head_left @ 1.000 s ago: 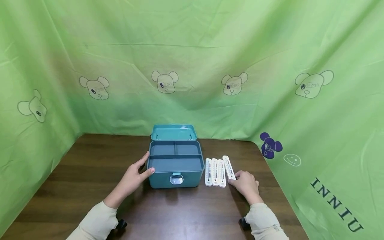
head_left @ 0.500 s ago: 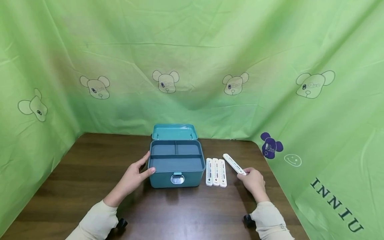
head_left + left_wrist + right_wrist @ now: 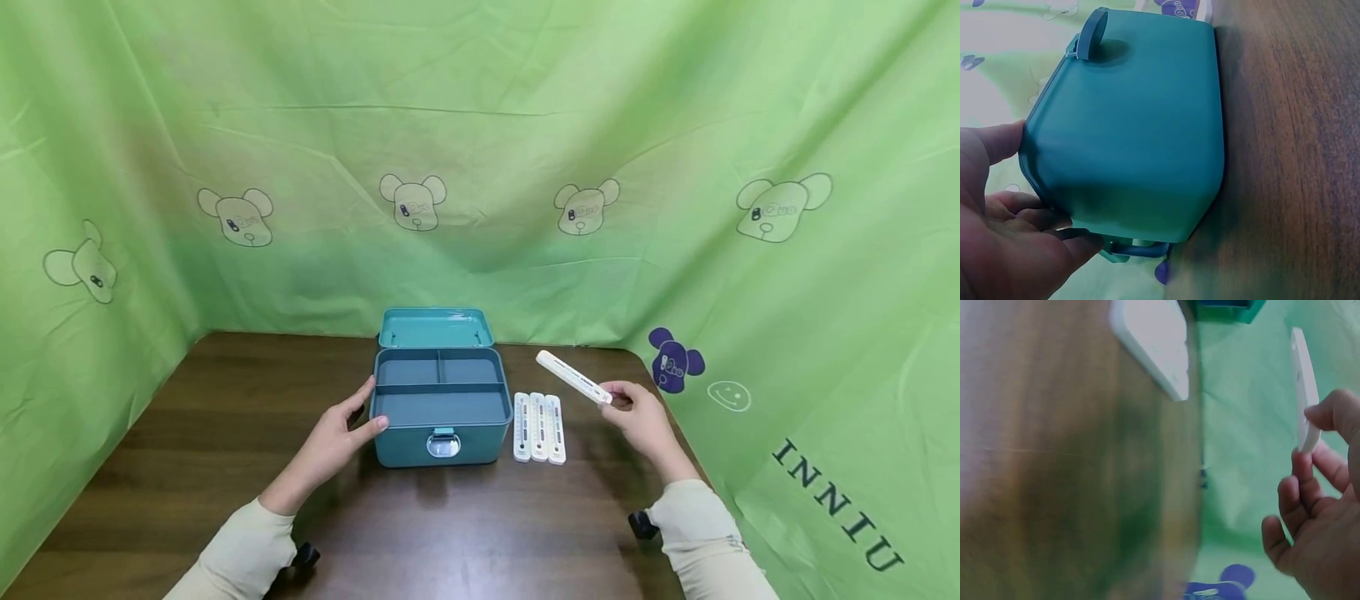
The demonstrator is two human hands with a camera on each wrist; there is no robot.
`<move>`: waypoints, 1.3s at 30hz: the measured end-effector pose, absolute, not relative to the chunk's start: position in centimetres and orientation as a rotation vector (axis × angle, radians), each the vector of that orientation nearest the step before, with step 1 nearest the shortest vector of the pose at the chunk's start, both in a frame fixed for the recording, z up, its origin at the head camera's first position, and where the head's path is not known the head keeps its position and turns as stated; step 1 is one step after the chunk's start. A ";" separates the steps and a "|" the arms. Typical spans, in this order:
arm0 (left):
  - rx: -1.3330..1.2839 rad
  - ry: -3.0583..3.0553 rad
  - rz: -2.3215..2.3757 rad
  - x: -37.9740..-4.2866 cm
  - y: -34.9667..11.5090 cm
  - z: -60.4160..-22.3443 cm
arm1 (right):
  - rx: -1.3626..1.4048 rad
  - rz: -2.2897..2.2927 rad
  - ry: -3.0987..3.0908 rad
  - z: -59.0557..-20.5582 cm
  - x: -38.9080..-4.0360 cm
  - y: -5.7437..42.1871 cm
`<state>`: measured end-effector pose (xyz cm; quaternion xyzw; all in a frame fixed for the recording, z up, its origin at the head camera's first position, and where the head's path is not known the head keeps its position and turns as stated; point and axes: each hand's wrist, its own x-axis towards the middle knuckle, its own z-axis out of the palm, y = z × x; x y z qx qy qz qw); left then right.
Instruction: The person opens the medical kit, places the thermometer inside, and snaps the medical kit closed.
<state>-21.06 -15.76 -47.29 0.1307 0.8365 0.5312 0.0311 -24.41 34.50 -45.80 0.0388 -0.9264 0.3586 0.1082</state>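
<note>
A teal storage box stands on the table with its lid raised at the back and a divided tray inside. My left hand holds its front left corner, thumb at the front rim and fingers along the left side. Up off the table, my right hand pinches one end of a flat white thermometer; its other end points up and left. Three similar white thermometers lie side by side to the right of the box. In the right wrist view the held thermometer sits between thumb and fingers.
The brown wooden table reaches back to a green printed curtain, which also hangs along both sides. A clear latch sits on the box's front. A black wrist strap piece shows under the right sleeve.
My right hand has pulled the fourth thermometer away from the row and lifted it up and to the right, tilting it. The left hand stays at the box.
</note>
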 end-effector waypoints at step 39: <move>0.431 2.447 1.784 -20.9 -15.6 -48.2 | 1.069 0.821 -2.987 -34.4 -27.0 23.4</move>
